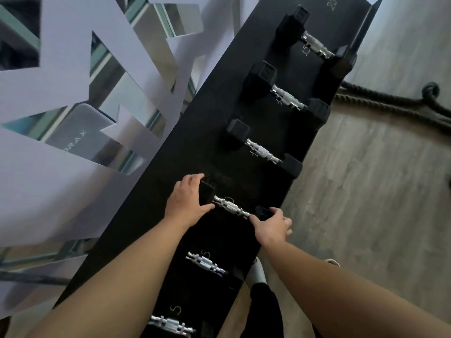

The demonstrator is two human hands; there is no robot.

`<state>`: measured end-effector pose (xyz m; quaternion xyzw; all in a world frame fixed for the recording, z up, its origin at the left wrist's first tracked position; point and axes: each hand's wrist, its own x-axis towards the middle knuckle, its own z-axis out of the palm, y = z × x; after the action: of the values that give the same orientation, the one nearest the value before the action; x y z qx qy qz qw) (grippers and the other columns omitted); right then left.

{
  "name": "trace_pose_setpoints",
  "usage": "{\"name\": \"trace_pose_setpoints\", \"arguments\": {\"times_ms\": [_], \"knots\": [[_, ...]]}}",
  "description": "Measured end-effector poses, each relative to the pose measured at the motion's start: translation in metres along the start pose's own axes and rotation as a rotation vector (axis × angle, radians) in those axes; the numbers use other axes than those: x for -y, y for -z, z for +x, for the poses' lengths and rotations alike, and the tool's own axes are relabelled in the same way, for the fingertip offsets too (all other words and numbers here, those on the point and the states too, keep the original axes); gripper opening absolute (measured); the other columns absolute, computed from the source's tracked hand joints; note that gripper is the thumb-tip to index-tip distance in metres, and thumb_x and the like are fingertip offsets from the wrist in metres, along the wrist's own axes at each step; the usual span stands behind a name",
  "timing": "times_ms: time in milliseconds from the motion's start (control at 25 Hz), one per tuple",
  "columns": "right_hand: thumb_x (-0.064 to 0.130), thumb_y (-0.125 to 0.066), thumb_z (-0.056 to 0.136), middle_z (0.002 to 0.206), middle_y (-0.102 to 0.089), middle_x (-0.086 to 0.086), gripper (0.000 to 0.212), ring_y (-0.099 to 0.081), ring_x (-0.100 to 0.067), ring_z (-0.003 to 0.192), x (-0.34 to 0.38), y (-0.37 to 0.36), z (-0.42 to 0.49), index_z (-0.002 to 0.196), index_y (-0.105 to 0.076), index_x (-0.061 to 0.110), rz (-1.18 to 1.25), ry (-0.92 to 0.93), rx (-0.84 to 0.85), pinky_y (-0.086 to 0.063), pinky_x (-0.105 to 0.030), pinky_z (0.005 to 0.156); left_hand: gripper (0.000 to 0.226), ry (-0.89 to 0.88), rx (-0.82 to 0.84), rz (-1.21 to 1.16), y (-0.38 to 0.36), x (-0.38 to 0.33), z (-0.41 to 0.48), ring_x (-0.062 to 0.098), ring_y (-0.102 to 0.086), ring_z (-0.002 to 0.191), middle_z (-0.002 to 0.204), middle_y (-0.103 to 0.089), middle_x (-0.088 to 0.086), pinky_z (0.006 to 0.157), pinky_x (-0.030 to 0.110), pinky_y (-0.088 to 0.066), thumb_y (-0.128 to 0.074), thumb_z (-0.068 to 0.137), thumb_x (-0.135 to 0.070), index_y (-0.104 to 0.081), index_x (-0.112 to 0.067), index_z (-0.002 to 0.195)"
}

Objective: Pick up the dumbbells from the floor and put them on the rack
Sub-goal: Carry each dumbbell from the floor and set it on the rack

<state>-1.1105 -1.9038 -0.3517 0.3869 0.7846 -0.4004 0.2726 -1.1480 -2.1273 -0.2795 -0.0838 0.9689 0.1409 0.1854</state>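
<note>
On the black rack [170, 186], at its middle slot, both hands held one dumbbell [231, 208] by its ends. The left hand [185, 201] cupped the far black head, fingers curled over the top and thumb reaching under toward the chrome handle, so its grip was closed on that head. The right hand [273, 226] pinched the near head, thumb lying along the end of the handle and fingers wrapped round the block, its grip likewise closed on the dumbbell. Whether the weight already rested fully on the rack could not be told. Beyond it three larger dumbbells lay crosswise on the rack: one [262, 151] just past the hands, another [288, 97] further on, and the largest [317, 46] near the far end, with pale numbers painted beside them. Nearer the person, two small dumbbells sat on the rack, one [206, 263] between the forearms and one [170, 324] at the bottom edge, each by a painted 5. To the right lay grey wood floor [366, 191] with a thick dark rope [390, 103] across it. To the left stood a mirrored wall [61, 81] with pale angular panels.
</note>
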Motion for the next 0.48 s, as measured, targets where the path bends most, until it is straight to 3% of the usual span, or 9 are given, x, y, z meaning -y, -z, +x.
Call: {"name": "trace_pose_setpoints", "arguments": {"times_ms": [120, 280, 480], "knots": [[0.054, -0.083, 0.076, 0.148, -0.038, -0.013, 0.083, -0.043, -0.039, 0.132, 0.009, 0.007, 0.008, 0.145, -0.047, 0.023, -0.056, -0.045, 0.026, -0.042, -0.040, 0.102, 0.102, 0.040, 0.066, -0.056, -0.005, 0.000, 0.002, 0.030, -0.047, 0.140, 0.162, -0.038, 0.005, 0.109, 0.043, -0.047, -0.085, 0.080, -0.046, -0.025, -0.029, 0.160], [0.047, -0.091, 0.065, 0.137, -0.048, -0.009, 0.078, -0.053, -0.034, 0.122, 0.012, 0.014, 0.017, 0.134, -0.059, 0.025, -0.059, 0.006, 0.028, -0.051, -0.041, 0.097, 0.105, 0.068, 0.088, -0.109, -0.012, 0.003, 0.005, 0.031, -0.045, 0.145, 0.167, -0.033, 0.004, 0.113, 0.047, -0.046, -0.087, 0.081, -0.040, -0.020, -0.032, 0.161], [0.051, -0.085, 0.073, 0.134, -0.053, -0.007, 0.070, -0.054, -0.031, 0.124, 0.011, 0.020, 0.016, 0.134, -0.062, 0.024, -0.142, 0.105, 0.043, -0.051, -0.041, 0.099, 0.107, 0.069, 0.084, -0.108, -0.011, 0.005, 0.006, 0.030, -0.045, 0.144, 0.167, -0.033, 0.002, 0.110, 0.047, -0.048, -0.087, 0.079, -0.045, -0.019, -0.033, 0.161]]}}
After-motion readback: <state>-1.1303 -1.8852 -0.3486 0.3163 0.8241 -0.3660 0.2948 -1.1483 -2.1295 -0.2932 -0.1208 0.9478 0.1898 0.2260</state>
